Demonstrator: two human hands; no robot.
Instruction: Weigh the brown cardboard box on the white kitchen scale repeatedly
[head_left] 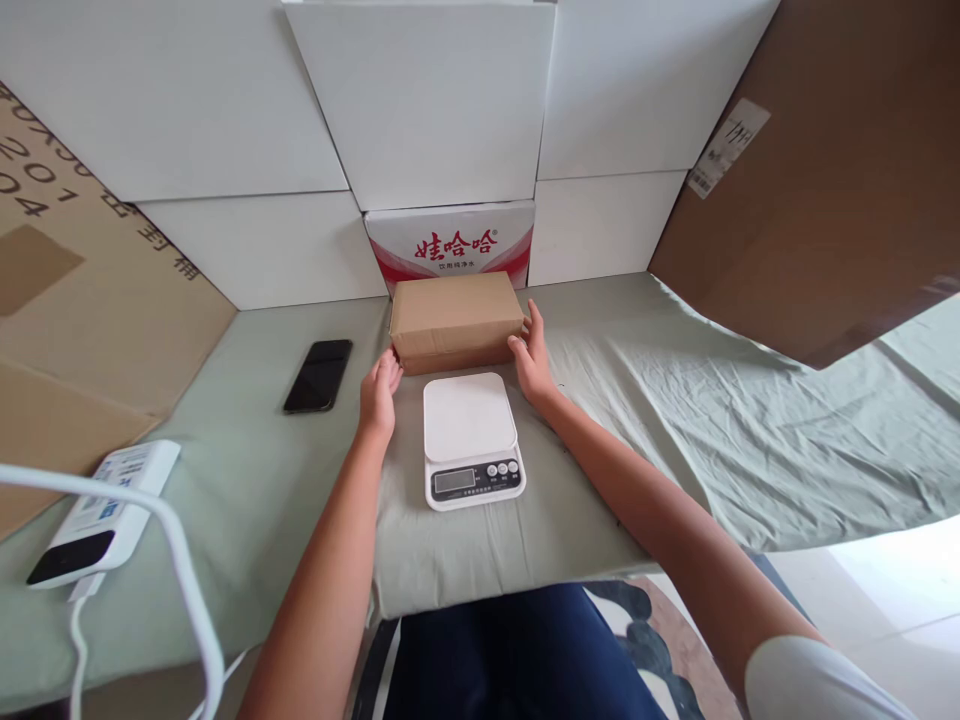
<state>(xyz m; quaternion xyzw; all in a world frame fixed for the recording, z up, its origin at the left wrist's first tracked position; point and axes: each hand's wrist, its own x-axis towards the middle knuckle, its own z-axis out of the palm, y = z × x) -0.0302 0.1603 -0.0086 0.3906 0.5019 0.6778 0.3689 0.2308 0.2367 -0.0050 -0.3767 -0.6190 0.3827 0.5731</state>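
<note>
A brown cardboard box (457,320) sits on the green cloth behind a white digital kitchen scale (470,420). My left hand (380,393) is at the box's lower left corner, its fingers curled against that side. Against the right end rests my right hand (534,355), with the thumb on the near face and the fingers around the side. Between them the two hands grip the box by its ends. The scale's plate is bare and its display looks blank.
A black smartphone (319,376) lies left of my left hand. Farther left is a white power bank (109,510) with a white cable. White boxes (420,110) form a wall behind, and large cartons (825,190) stand at both sides.
</note>
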